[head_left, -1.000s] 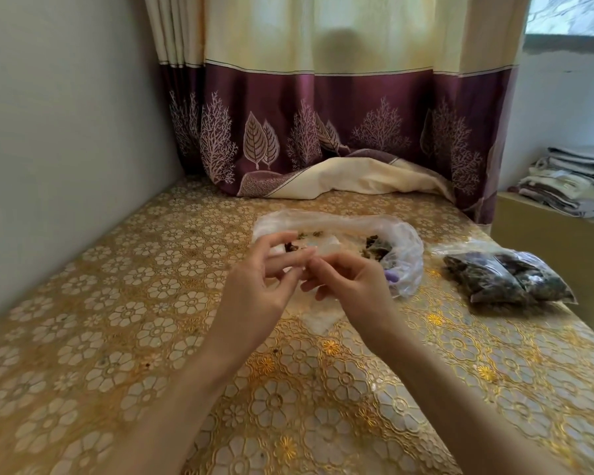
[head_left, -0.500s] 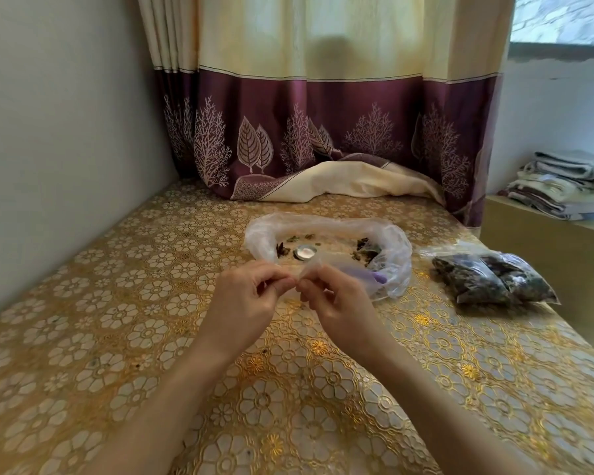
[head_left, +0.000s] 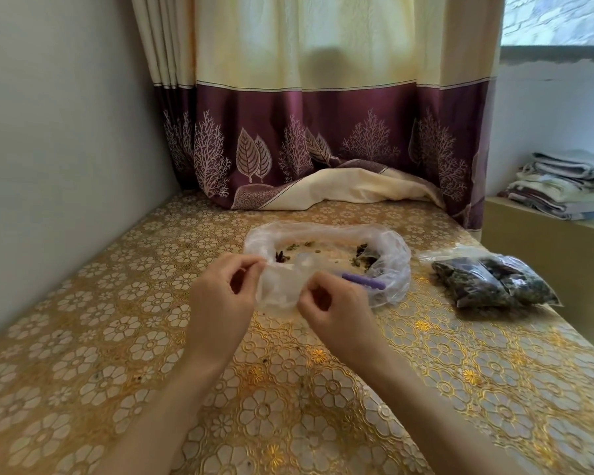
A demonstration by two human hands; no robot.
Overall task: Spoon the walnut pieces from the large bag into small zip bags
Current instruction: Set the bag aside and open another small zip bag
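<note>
Surface [head_left: 83,389]: gold floral-patterned cloth. Left wall [head_left: 55,138]: plain pale. Curtain [head_left: 323,108]: cream above, maroon leaf-printed band below. Window [head_left: 559,18]: upper right, daylit. Ledge [head_left: 542,231] holding folded linens [head_left: 563,183].

Gold floral tablecloth [head_left: 124,337]; maroon-cream leaf-print curtain [head_left: 323,132]; purple spoon [head_left: 364,281].

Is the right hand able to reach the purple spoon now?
Probably not at once: the right hand and left hand both pinch the small zip bag. The purple spoon lies close behind in the large bag, nothing covering it.

Both hands' fingers [head_left: 254,265] pinching small zip bag [head_left: 280,286], large bag [head_left: 391,265] behind
</note>
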